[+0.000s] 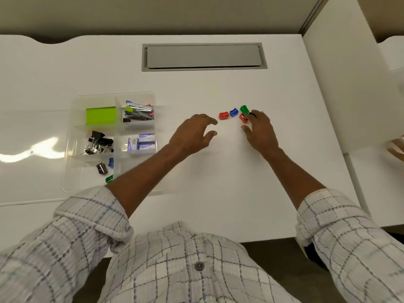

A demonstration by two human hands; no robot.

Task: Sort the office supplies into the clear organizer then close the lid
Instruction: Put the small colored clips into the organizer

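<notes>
Black item (253,115): right of centre, mostly under the fingers of the right hand (261,130) — its kind cannot be told, nor whether the hand grips it.
Green sharpener (108,179): lower left, in the clear organizer (72,136), half covered by the left forearm (140,178).
Organizer's near right corner: hidden behind the same forearm.
Blue-and-white boxes (142,142): print too small to read.
Another hand (396,148): cut off by the right edge of the frame.

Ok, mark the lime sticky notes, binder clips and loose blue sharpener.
lime sticky notes (101,115): head view, middle of the top sheet.
binder clips (99,142): head view, middle of the pile.
loose blue sharpener (233,112): head view, its top face.
</notes>
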